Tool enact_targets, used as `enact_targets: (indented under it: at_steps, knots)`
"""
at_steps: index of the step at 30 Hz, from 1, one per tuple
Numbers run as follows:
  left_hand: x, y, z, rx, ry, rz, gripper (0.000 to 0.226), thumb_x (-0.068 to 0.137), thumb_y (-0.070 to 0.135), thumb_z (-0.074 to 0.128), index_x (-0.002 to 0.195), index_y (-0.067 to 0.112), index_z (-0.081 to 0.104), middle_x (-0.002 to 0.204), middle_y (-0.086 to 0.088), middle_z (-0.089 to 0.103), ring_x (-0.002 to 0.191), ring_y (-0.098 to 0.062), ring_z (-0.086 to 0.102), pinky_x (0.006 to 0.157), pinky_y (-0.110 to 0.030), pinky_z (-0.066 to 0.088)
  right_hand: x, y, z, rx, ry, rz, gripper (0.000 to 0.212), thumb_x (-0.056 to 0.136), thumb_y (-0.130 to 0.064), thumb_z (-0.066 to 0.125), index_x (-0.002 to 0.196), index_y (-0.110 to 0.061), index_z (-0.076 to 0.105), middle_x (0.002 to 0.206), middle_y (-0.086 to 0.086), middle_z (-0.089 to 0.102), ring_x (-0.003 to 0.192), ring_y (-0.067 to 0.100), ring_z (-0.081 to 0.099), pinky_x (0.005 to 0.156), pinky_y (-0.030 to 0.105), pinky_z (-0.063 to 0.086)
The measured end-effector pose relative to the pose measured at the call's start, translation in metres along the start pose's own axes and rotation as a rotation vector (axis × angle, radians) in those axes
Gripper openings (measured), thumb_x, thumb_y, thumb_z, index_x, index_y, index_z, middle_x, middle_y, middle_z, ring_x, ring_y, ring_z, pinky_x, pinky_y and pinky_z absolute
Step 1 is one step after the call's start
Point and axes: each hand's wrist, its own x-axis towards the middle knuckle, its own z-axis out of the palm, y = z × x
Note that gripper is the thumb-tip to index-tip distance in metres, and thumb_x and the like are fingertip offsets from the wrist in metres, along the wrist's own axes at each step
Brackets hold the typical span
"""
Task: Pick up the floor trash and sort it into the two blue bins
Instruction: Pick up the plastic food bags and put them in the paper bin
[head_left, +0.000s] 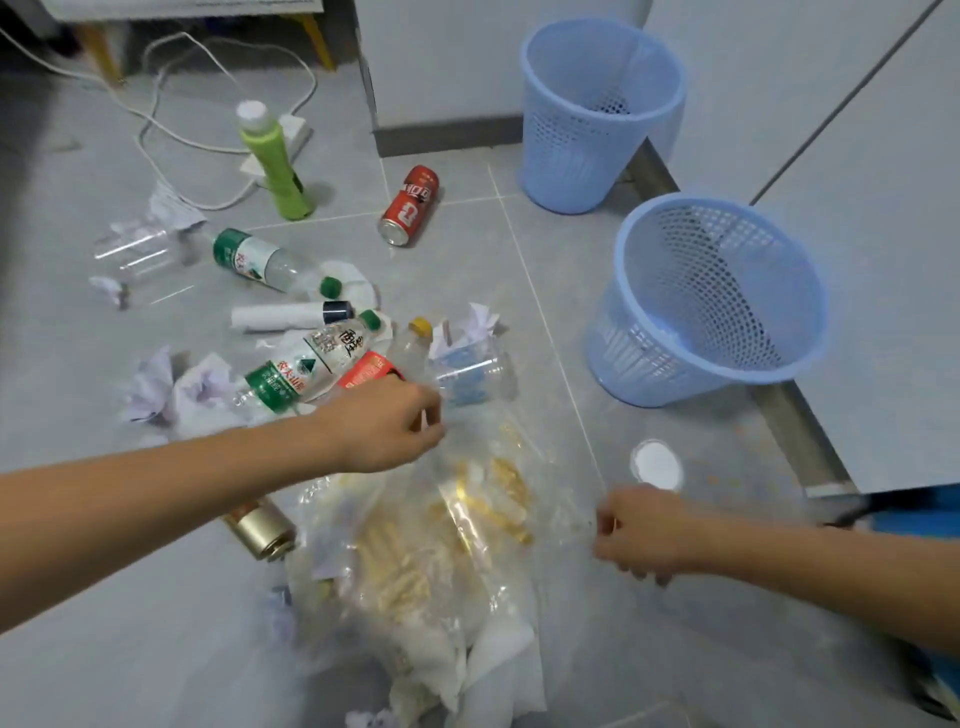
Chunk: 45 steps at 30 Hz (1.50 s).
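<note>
Trash covers the floor (519, 260) from nine to twelve o'clock, and a clear plastic bag (467, 519) of yellowish scraps sits at six. The left hand (384, 426) and right hand (639, 535) each pinch a bag edge, so lifting it appears to be the step in hand. Next it needs carrying toward the nearer blue bin (711, 306) at two o'clock, across bare tiles but past a white lid (655, 464); the farther bin (597, 114) stands at one.

green-label bottle (291, 375): 农夫山泉 | red can (409, 205): white script, unreadable
</note>
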Motion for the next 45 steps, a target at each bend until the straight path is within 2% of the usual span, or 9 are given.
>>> enact_targets:
  at_steps: [3,8,13,19,28,33,38,42,45]
  knots:
    - [0.000,-0.019,0.049,0.066,-0.181,-0.067,0.047,0.098,0.052,0.048,0.130,0.020,0.055,0.118,-0.006,0.062,0.106,-0.025,0.060,0.090,-0.036,0.048,0.027,-0.007,0.069,0.452,-0.197,0.246,0.021,0.086,-0.025,0.063,0.095,-0.007,0.063,0.081,0.011,0.068,0.066,0.022,0.065,0.061,0.035,0.060]
    - [0.013,-0.038,0.087,-0.070,-0.129,-0.136,0.055,0.098,0.046,0.053,0.138,0.008,0.049,0.126,-0.015,0.056,0.114,-0.033,0.058,0.094,-0.038,0.047,0.043,-0.038,0.121,1.188,0.030,0.406,0.015,0.087,-0.019,0.071,0.094,-0.006,0.066,0.074,0.012,0.061,0.057,0.022,0.058,0.055,0.030,0.052]
    - [0.014,-0.045,0.090,-0.224,0.082,-0.176,0.042,0.094,0.032,0.063,0.127,0.005,0.059,0.109,-0.010,0.068,0.101,-0.027,0.063,0.080,-0.032,0.046,0.041,-0.046,0.133,1.502,0.340,0.400,0.016,0.082,-0.009,0.073,0.095,-0.001,0.069,0.069,0.011,0.061,0.063,0.023,0.057,0.056,0.030,0.050]
    - [-0.008,-0.046,0.078,-0.823,-0.018,-0.351,0.019,0.092,0.006,0.067,0.111,0.009,0.065,0.087,-0.008,0.064,0.061,-0.014,0.067,0.049,-0.027,0.053,0.005,-0.043,0.128,1.591,0.316,0.171,0.036,0.087,0.008,0.064,0.117,-0.012,0.061,0.090,0.013,0.059,0.074,0.025,0.061,0.055,0.037,0.058]
    - [-0.065,-0.025,0.037,-1.431,-0.099,-0.279,0.026,0.083,0.004,0.070,0.109,0.008,0.067,0.077,-0.015,0.064,0.055,-0.019,0.062,0.040,-0.026,0.047,-0.051,-0.020,0.086,1.634,0.328,-0.161,0.031,0.084,-0.006,0.068,0.114,-0.011,0.070,0.089,0.009,0.065,0.065,0.018,0.060,0.050,0.031,0.052]
    - [-0.049,-0.033,-0.016,-1.496,0.157,-0.189,0.024,0.090,0.013,0.064,0.111,0.019,0.071,0.074,-0.003,0.063,0.053,-0.007,0.059,0.040,-0.018,0.044,-0.038,-0.034,-0.004,1.317,0.239,-0.341,0.032,0.098,-0.019,0.056,0.128,-0.023,0.067,0.071,0.009,0.060,0.056,0.021,0.061,0.050,0.031,0.054]
    - [-0.029,-0.048,-0.067,-1.451,0.303,-0.121,0.026,0.098,0.013,0.057,0.120,0.021,0.069,0.068,-0.001,0.057,0.046,-0.004,0.055,0.040,-0.015,0.044,-0.014,-0.054,-0.088,1.212,0.141,-0.464,0.038,0.104,-0.004,0.045,0.136,-0.019,0.059,0.061,0.000,0.062,0.050,0.007,0.063,0.049,0.022,0.054]
    - [-0.026,-0.062,-0.090,-1.453,0.350,-0.076,0.030,0.095,0.020,0.060,0.122,0.026,0.070,0.072,0.000,0.058,0.054,-0.004,0.057,0.047,-0.016,0.048,0.000,-0.063,-0.121,1.328,0.077,-0.524,0.043,0.101,0.000,0.046,0.137,-0.018,0.061,0.083,0.014,0.069,0.065,0.015,0.072,0.065,0.030,0.064]
    - [-0.032,-0.059,-0.106,-1.496,0.383,-0.058,0.024,0.090,0.015,0.063,0.109,0.025,0.074,0.069,0.001,0.061,0.052,-0.004,0.057,0.044,-0.017,0.048,0.008,-0.067,-0.134,1.400,0.061,-0.549,0.041,0.090,-0.002,0.056,0.127,-0.013,0.070,0.124,0.032,0.059,0.088,0.026,0.072,0.088,0.042,0.058]
